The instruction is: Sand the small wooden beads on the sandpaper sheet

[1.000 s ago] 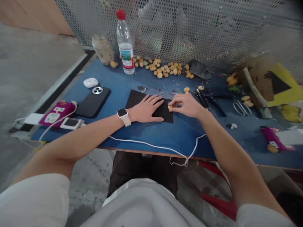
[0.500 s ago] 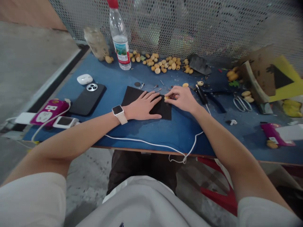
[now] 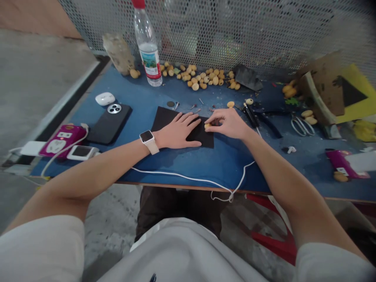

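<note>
My left hand point(image 3: 179, 131) lies flat with its fingers spread on a black sheet point(image 3: 161, 116), pressing it to the blue tabletop. A pale watch point(image 3: 147, 138) is on that wrist. At the sheet's right part, my right hand point(image 3: 226, 123) pinches a small yellowish gourd point(image 3: 208, 126) between thumb and fingers. The gourd is at the sheet's surface; its underside is hidden, so I cannot tell how firmly it touches. Beyond the hands lie a dark disc point(image 3: 170, 104) and several small bits.
Many small gourds point(image 3: 202, 80) lie along the mesh panel beside a water bottle point(image 3: 151, 64). A phone point(image 3: 110, 124) and purple power strip point(image 3: 60, 141) are left. Right are a black pen-like tool point(image 3: 250, 116), dark-handled pliers point(image 3: 270, 124), scissors point(image 3: 302, 126) and a white cable point(image 3: 188, 178).
My right hand, still pinching the gourd, has shifted very slightly toward me on the sheet. My left hand stays flat in place. The whole view has moved a little.
</note>
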`<state>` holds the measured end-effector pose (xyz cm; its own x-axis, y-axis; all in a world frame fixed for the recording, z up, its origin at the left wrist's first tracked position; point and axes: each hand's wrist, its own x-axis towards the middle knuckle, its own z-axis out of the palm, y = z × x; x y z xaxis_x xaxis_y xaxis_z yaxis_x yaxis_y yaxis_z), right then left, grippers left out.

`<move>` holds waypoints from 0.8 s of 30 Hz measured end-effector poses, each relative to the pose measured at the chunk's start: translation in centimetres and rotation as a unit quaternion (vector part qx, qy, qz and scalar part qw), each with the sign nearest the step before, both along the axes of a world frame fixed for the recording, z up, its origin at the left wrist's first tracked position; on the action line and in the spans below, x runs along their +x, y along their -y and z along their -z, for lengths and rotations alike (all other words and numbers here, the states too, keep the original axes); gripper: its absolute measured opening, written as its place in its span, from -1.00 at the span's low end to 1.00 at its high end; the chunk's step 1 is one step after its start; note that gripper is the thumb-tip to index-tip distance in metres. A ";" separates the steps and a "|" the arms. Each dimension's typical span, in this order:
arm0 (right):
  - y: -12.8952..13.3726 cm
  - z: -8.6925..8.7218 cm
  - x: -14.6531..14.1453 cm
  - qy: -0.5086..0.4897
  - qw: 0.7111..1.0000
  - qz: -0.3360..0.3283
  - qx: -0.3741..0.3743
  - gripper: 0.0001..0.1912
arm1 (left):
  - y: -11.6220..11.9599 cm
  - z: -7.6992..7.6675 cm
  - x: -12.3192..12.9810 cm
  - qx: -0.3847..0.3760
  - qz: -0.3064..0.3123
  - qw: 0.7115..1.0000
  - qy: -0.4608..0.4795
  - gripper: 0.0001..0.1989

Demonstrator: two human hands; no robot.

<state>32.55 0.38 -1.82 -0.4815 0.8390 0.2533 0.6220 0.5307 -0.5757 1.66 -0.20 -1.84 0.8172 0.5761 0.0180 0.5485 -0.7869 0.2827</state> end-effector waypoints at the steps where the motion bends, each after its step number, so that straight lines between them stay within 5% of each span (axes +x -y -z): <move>1: -0.1 0.2 0.0 0.005 1.000 0.018 0.021 -0.64 | 0.0 0.0 0.0 0.000 0.000 1.000 0.001 0.20; 9: -0.1 1.1 0.0 -0.041 0.989 0.116 0.079 -0.72 | 0.2 -0.1 0.0 0.009 0.000 1.000 0.001 0.18; 14: 0.7 0.8 -0.7 -0.093 0.990 0.083 0.070 -0.83 | 0.3 -0.1 0.1 0.009 -0.006 1.000 -0.011 0.19; 19: 0.1 1.1 -0.9 -0.019 0.992 0.069 0.107 -0.83 | 0.2 -0.1 0.1 0.006 -0.009 1.000 -0.017 0.18; 24: -0.1 1.2 -0.6 -0.024 0.998 0.020 0.063 -0.85 | 0.1 -0.1 0.1 0.000 -0.008 1.000 -0.025 0.21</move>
<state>32.00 0.51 -2.98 -0.4331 0.8173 0.3801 0.6178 0.5762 -0.5351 1.80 -0.32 -1.77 0.8079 0.5889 -0.0223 0.5742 -0.7780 0.2550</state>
